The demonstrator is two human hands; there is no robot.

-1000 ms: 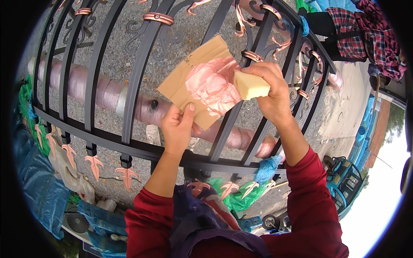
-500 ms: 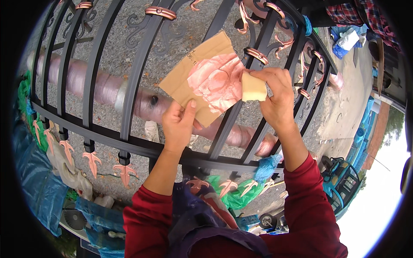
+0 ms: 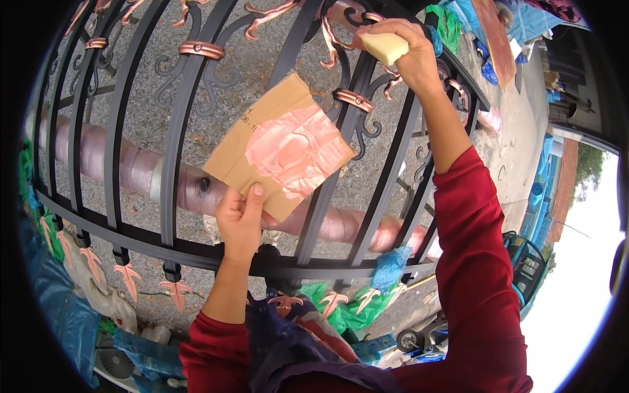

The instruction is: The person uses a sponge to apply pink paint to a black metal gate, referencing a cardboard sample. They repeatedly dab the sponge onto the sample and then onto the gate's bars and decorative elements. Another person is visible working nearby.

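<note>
My left hand (image 3: 239,219) pinches the lower edge of a square of brown cardboard (image 3: 226,152), thumb on top. Pinkish copper paint (image 3: 298,150) is smeared thickly across the cardboard's middle and right side. In my right hand (image 3: 416,56) is a pale yellow sponge (image 3: 385,48), gripped from above, at the scrollwork near the far end of the fence panel. Whether the sponge touches the metal is hard to tell. The black metal fence panel (image 3: 171,150) lies beneath both hands; its collars (image 3: 354,99), scroll leaves and spear tips (image 3: 175,293) are copper-coloured.
A long roll in pink plastic wrap (image 3: 124,167) lies across under the bars. Blue net (image 3: 392,267) and green plastic (image 3: 347,313) hang by the near rail. Blue tarps (image 3: 49,301) lie at left; a wooden board (image 3: 495,42) is at the far right.
My right hand has carried the sponge away from the painted cardboard, up to the far scrollwork. The cardboard and my left hand sit a little lower and further left in view.
</note>
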